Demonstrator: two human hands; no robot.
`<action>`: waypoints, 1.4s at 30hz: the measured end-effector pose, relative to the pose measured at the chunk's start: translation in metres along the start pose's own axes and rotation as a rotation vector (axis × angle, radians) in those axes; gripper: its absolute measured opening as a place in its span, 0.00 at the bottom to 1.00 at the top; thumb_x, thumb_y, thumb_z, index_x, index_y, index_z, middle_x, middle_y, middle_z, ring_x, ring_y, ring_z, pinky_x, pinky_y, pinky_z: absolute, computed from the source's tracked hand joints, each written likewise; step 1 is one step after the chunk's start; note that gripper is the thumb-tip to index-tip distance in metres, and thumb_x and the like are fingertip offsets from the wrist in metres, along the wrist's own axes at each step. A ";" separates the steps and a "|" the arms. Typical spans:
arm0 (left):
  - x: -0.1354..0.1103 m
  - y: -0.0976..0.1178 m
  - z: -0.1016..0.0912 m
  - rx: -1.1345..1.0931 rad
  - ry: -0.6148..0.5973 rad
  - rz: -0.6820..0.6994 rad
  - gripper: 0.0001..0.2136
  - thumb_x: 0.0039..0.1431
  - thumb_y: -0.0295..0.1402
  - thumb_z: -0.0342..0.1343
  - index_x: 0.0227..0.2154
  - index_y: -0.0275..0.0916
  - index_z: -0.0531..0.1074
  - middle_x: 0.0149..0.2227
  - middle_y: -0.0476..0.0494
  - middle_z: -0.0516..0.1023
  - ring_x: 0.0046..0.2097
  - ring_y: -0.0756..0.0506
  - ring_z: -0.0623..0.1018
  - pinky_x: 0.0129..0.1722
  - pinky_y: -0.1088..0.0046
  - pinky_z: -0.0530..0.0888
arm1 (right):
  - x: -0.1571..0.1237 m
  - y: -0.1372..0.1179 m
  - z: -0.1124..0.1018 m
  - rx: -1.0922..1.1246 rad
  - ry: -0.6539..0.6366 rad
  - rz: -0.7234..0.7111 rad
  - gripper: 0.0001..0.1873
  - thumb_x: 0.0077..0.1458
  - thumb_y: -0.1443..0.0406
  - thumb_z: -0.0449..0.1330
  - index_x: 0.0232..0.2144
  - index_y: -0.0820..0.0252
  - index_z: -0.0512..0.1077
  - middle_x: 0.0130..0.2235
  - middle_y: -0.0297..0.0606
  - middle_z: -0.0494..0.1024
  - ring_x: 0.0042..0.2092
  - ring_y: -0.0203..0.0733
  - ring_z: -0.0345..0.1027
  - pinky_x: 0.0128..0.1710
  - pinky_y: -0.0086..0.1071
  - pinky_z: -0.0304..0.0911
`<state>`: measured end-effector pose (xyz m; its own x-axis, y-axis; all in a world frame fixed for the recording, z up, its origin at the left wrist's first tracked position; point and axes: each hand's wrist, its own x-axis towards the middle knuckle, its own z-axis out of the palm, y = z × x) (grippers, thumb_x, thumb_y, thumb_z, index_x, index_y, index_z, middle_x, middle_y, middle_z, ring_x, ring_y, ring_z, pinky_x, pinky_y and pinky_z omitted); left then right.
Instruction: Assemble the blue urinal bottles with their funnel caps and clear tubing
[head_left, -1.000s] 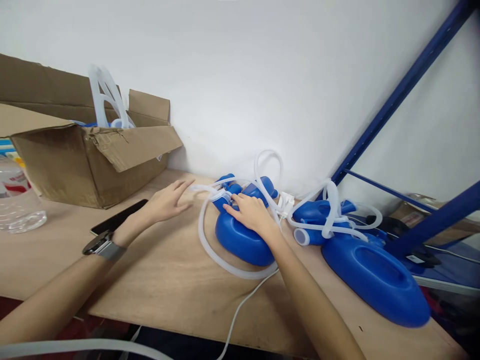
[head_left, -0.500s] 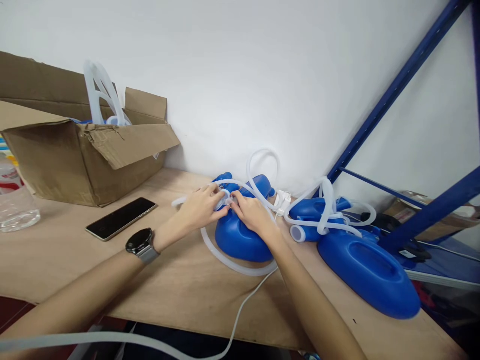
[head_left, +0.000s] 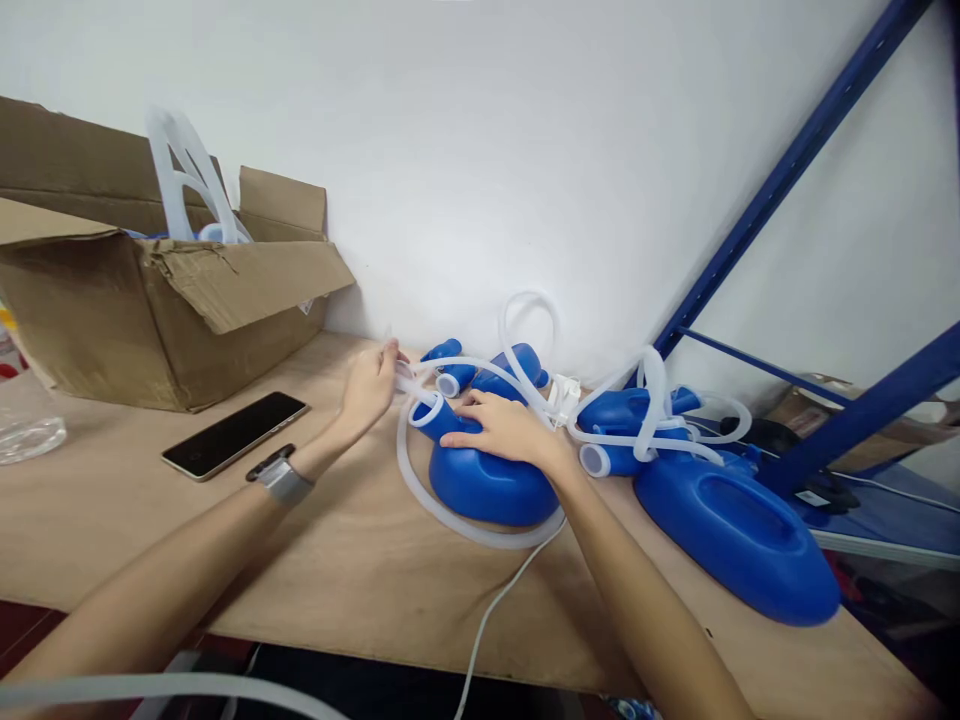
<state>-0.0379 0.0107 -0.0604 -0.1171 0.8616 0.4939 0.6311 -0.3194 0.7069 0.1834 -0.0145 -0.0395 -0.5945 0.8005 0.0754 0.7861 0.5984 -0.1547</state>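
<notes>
My right hand (head_left: 501, 428) lies flat, fingers spread, on top of a blue plastic container (head_left: 484, 478) on the wooden table (head_left: 337, 560). My left hand (head_left: 370, 386), with a watch on the wrist, is closed on the end of a translucent white tube (head_left: 442, 505) just left of the container's neck. The tube loops around the container's front. Behind it stand more blue containers and coiled tubes.
A larger blue container (head_left: 739, 535) lies at the right with another blue container (head_left: 626, 428) wrapped in tubing. An open cardboard box (head_left: 150, 300) stands at the left. A black phone (head_left: 234, 433) lies near it. Blue shelf struts (head_left: 787, 170) rise at the right.
My left hand came in from the left to the container's neck, then drew back left with the tube end. My right hand stayed on the container and flattened.
</notes>
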 end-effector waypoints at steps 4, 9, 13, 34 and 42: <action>0.012 -0.027 -0.014 0.137 0.060 0.079 0.26 0.73 0.46 0.38 0.47 0.37 0.79 0.44 0.36 0.85 0.50 0.36 0.81 0.54 0.60 0.72 | 0.002 0.008 -0.004 0.057 -0.053 -0.019 0.33 0.60 0.37 0.56 0.51 0.54 0.78 0.55 0.46 0.75 0.56 0.58 0.71 0.57 0.45 0.65; 0.015 -0.057 -0.022 0.333 -0.095 0.212 0.40 0.62 0.49 0.57 0.70 0.31 0.55 0.71 0.21 0.58 0.72 0.26 0.58 0.67 0.44 0.58 | 0.009 0.015 -0.003 0.082 -0.099 -0.028 0.36 0.56 0.36 0.60 0.53 0.54 0.77 0.55 0.46 0.75 0.56 0.58 0.71 0.57 0.45 0.64; 0.002 -0.051 -0.031 0.147 -0.651 0.458 0.45 0.50 0.56 0.67 0.68 0.44 0.61 0.73 0.33 0.56 0.73 0.30 0.57 0.69 0.50 0.60 | 0.012 0.017 -0.003 0.089 -0.121 -0.033 0.35 0.55 0.37 0.62 0.53 0.52 0.78 0.55 0.45 0.75 0.58 0.59 0.69 0.57 0.44 0.65; -0.033 0.002 -0.038 -0.261 -0.588 0.572 0.19 0.69 0.48 0.48 0.28 0.39 0.68 0.29 0.47 0.72 0.33 0.45 0.71 0.37 0.68 0.66 | 0.006 0.002 -0.008 0.045 -0.154 -0.061 0.35 0.52 0.36 0.63 0.51 0.51 0.79 0.54 0.43 0.75 0.55 0.59 0.70 0.49 0.44 0.67; -0.042 0.009 -0.019 -0.030 -0.419 0.553 0.20 0.67 0.46 0.53 0.22 0.40 0.60 0.23 0.52 0.64 0.29 0.49 0.65 0.32 0.71 0.62 | 0.008 0.005 -0.004 0.053 -0.130 -0.092 0.36 0.50 0.34 0.63 0.49 0.50 0.80 0.55 0.42 0.74 0.54 0.57 0.70 0.47 0.41 0.66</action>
<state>-0.0417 -0.0362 -0.0656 0.5253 0.6468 0.5529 0.4904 -0.7611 0.4245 0.1834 -0.0055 -0.0353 -0.6833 0.7292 -0.0360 0.7193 0.6638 -0.2049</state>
